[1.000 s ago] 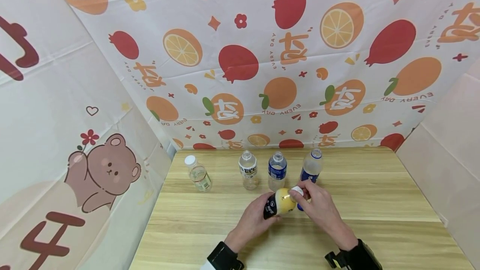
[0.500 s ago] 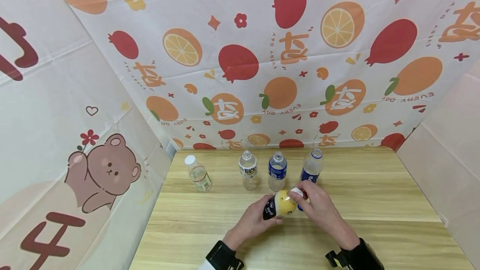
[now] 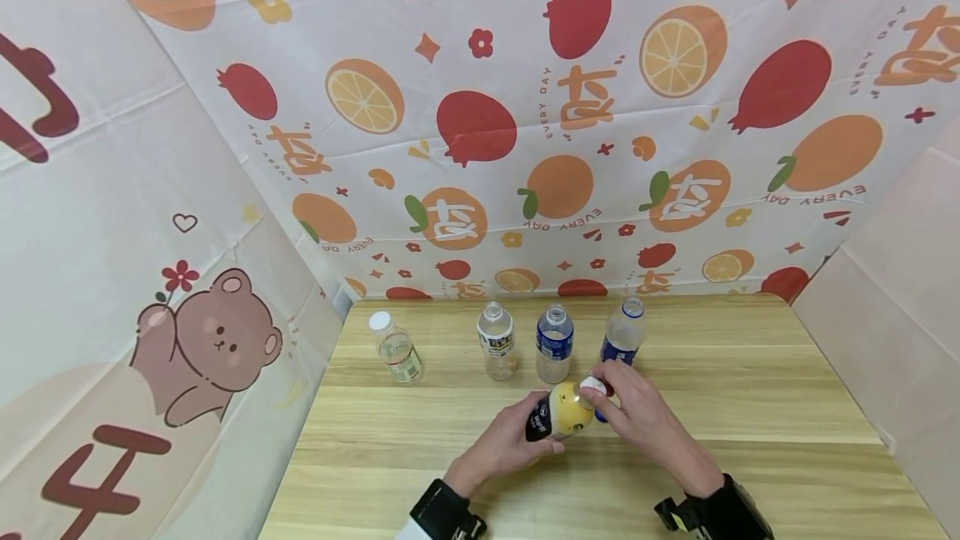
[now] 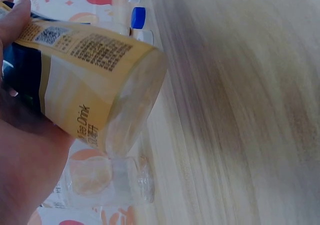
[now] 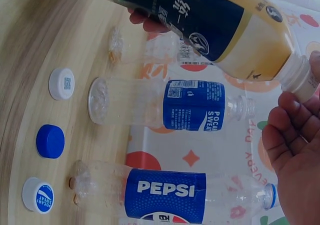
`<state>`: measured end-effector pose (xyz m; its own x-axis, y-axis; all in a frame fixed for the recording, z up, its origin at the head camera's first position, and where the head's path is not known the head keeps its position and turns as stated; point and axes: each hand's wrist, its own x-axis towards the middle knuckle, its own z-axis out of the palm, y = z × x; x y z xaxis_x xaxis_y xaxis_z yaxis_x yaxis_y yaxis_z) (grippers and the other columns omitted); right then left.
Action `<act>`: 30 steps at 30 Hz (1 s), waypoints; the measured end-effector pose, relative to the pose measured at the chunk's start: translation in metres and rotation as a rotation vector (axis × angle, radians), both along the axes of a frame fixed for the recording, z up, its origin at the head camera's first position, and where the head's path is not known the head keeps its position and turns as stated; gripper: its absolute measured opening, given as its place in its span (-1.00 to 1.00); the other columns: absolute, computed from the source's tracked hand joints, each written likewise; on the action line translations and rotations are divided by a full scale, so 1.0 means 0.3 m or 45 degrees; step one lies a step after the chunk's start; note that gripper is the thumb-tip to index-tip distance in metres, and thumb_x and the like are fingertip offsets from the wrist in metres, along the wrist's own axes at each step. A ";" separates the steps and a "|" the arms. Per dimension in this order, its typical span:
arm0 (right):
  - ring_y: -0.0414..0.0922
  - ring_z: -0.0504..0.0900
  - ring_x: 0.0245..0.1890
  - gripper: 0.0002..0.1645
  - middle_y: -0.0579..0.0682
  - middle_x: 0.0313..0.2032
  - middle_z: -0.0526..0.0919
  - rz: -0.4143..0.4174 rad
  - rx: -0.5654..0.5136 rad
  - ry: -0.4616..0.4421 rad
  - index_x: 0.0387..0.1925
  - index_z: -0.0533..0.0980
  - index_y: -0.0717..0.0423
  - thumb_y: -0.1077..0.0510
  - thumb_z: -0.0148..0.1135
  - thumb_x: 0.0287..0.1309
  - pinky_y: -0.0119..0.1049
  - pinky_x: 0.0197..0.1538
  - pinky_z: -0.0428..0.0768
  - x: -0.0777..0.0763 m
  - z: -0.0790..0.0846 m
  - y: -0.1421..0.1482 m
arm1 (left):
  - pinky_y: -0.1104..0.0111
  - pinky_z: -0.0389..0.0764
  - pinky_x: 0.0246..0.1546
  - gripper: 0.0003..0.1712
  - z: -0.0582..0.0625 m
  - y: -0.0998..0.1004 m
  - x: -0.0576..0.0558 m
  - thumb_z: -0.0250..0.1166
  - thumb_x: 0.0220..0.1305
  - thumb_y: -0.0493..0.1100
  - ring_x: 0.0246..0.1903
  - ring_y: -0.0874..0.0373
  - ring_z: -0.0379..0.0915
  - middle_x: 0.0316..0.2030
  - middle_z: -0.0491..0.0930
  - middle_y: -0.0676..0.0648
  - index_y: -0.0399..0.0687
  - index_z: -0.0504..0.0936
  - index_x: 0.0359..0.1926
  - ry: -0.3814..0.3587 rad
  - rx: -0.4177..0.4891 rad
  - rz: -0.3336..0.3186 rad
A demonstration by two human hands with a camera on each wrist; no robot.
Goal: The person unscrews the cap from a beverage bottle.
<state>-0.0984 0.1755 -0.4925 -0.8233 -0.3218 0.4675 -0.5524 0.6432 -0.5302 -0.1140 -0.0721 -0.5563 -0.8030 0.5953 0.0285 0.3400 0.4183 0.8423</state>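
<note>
My left hand (image 3: pixel 504 442) grips a tea drink bottle (image 3: pixel 572 408) with a yellow and black label, tilted above the table with its neck to the right. Its printed back and base fill much of the left wrist view. At the neck, my right hand (image 3: pixel 643 408) pinches the white bottle cap (image 5: pixel 303 86) between thumb and fingers. The cap sits on the mouth; how tightly, I cannot tell. Behind the hands stand a Pepsi bottle (image 5: pixel 165 190), a Pocari Sweat bottle (image 5: pixel 194 105) and a clear bottle with a white label (image 3: pixel 497 342), all with uncapped mouths.
A capped clear bottle (image 3: pixel 399 348) stands at the table's left. Loose caps lie before the bottles: a plain white cap (image 5: pixel 61 84), a blue cap (image 5: pixel 50 141) and a white Pocari Sweat cap (image 5: pixel 37 195). The wooden table (image 3: pixel 750 407) meets a fruit-printed cloth (image 3: pixel 480 190) behind.
The tea drink bottle has turned slightly and sunk a little in the head view. Both hands keep their hold, and the standing bottles have not moved.
</note>
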 end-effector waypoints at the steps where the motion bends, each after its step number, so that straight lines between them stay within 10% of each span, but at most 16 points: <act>1: -0.37 0.46 -0.28 -0.79 -0.30 -0.25 0.50 0.010 -0.001 0.004 -0.12 0.52 -0.02 0.16 0.40 0.31 -0.35 -0.31 0.62 0.000 0.000 0.001 | 0.37 0.60 0.08 -0.20 0.002 -0.002 -0.001 0.53 0.23 0.02 0.02 0.32 0.52 0.12 0.62 0.01 0.02 0.39 0.41 -0.018 -0.002 -0.009; 9: -0.36 0.50 -0.26 -0.78 -0.28 -0.22 0.54 0.025 -0.040 0.020 -0.10 0.53 0.00 0.19 0.41 0.30 -0.26 -0.30 0.67 -0.002 -0.005 0.004 | 0.38 0.59 0.07 -0.19 0.011 -0.002 -0.009 0.54 0.22 0.05 0.01 0.33 0.52 0.12 0.62 0.05 0.06 0.40 0.41 -0.084 0.005 -0.010; 22: -0.23 0.59 -0.30 -0.74 -0.14 -0.30 0.62 -0.328 -0.097 -0.020 -0.08 0.64 0.17 0.13 0.43 0.27 -0.21 -0.28 0.72 0.005 -0.008 -0.027 | 0.19 0.62 0.13 -0.16 0.012 0.045 0.001 0.65 0.01 -0.07 0.04 0.10 0.60 0.08 0.67 -0.04 -0.06 0.50 0.31 0.571 -0.192 0.322; 30: -0.26 0.53 -0.33 -0.70 -0.15 -0.32 0.61 -0.360 -0.082 0.045 -0.09 0.66 0.17 0.11 0.50 0.21 -0.36 -0.34 0.62 0.001 -0.015 -0.029 | 0.21 0.65 0.05 -0.19 0.004 0.048 0.000 0.66 -0.01 -0.05 -0.03 0.09 0.62 0.00 0.69 -0.06 -0.10 0.50 0.25 0.697 -0.253 0.386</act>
<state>-0.0981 0.1667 -0.4972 -0.8592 -0.0505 0.5092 -0.3745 0.7402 -0.5585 -0.1139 -0.0576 -0.5551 -0.8367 0.3808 0.3937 0.5401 0.6930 0.4775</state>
